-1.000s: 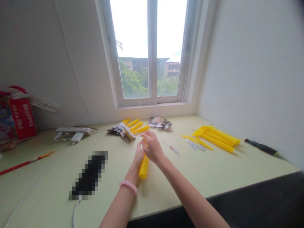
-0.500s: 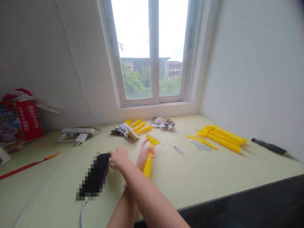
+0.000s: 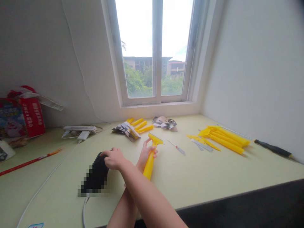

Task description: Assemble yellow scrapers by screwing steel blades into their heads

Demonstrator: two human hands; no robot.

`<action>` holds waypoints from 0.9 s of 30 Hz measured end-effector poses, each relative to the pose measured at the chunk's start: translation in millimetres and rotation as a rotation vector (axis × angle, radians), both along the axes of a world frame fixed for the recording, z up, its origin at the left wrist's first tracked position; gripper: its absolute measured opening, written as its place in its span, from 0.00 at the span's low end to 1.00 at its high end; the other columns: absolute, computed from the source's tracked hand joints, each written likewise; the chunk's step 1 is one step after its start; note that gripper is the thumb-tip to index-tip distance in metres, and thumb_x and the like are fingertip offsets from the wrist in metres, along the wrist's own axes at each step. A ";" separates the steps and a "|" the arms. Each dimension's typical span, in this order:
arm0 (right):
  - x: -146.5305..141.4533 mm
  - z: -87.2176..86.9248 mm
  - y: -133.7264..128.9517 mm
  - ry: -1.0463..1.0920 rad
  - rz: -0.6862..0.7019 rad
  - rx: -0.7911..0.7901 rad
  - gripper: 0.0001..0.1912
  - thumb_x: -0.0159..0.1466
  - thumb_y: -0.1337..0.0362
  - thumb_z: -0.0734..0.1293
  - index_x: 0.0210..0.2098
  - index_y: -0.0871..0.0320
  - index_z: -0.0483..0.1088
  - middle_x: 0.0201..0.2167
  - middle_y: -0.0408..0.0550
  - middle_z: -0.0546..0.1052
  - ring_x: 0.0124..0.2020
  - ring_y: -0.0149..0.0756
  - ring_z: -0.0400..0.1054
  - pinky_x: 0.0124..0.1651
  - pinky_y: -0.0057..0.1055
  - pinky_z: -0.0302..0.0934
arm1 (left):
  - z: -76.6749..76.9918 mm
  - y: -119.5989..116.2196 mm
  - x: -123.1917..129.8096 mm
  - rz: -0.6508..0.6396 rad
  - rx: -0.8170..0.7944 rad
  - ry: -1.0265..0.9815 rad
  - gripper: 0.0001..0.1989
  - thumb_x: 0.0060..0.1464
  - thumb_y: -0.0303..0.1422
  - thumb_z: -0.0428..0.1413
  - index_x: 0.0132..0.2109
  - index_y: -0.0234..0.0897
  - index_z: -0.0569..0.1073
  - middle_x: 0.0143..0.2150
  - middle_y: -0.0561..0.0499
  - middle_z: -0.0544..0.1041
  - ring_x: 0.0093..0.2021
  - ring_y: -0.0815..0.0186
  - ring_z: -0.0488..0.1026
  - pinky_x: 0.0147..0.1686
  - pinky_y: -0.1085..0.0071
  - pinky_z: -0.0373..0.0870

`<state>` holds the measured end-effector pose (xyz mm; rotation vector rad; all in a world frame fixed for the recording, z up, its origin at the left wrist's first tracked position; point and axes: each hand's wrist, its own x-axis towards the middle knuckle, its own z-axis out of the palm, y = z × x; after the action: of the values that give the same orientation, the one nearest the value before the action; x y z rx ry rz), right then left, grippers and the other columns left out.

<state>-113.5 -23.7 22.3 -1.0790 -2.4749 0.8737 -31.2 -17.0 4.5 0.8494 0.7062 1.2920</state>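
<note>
My forearms cross, the right one over the left. In my left hand (image 3: 145, 155) is a yellow scraper (image 3: 149, 164), its fingers wrapped round the neck below the wide head, which points away from me. My right hand (image 3: 114, 159) reaches across to the left and grips the far right corner of a black phone (image 3: 97, 174), partly pixelated. A white cable (image 3: 85, 209) is plugged into the phone's near end. Just right of the scraper lies a small screwdriver (image 3: 176, 147) with a clear handle.
Yellow-handled scrapers in packaging (image 3: 133, 128) and torn packaging (image 3: 164, 123) lie by the window. Rightward are yellow handles (image 3: 225, 139), metal blades (image 3: 201, 145) and a black-handled tool (image 3: 273, 148). Leftward are a power strip (image 3: 79, 129), a red stick (image 3: 30, 162) and a red box (image 3: 33, 117).
My right hand has shifted slightly left on the phone, whose far end looks turned or tilted. The left hand keeps its hold on the scraper. The whole view has shifted a little.
</note>
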 end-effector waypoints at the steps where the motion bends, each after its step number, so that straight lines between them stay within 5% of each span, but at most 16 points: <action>1: -0.1 0.0 -1.0 -0.013 0.017 -0.006 0.24 0.55 0.66 0.55 0.50 0.42 0.63 0.47 0.49 0.63 0.53 0.45 0.55 0.50 0.43 0.53 | -0.2 -0.1 0.0 -0.008 0.004 -0.001 0.29 0.42 0.26 0.54 0.52 0.41 0.53 0.31 0.52 0.67 0.20 0.76 0.62 0.17 0.81 0.54; 18: -0.5 -1.6 -7.8 -0.064 0.064 -0.004 0.25 0.56 0.63 0.56 0.53 0.40 0.59 0.58 0.48 0.53 0.59 0.50 0.46 0.54 0.48 0.46 | 0.6 -4.2 1.8 -0.060 0.000 0.005 0.29 0.42 0.26 0.54 0.52 0.43 0.54 0.35 0.50 0.68 0.22 0.76 0.63 0.17 0.81 0.54; 27: 4.5 1.9 -5.2 -0.034 0.084 0.042 0.16 0.54 0.66 0.57 0.38 0.50 0.71 0.55 0.47 0.59 0.60 0.46 0.44 0.54 0.45 0.46 | -3.7 -1.1 2.2 -0.059 -0.004 0.014 0.31 0.42 0.26 0.54 0.54 0.42 0.53 0.34 0.50 0.69 0.21 0.75 0.63 0.17 0.80 0.54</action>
<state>-109.1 -28.9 24.2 -0.9903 -2.5711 0.8293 -29.0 -18.1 0.8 0.8709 0.6890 1.2325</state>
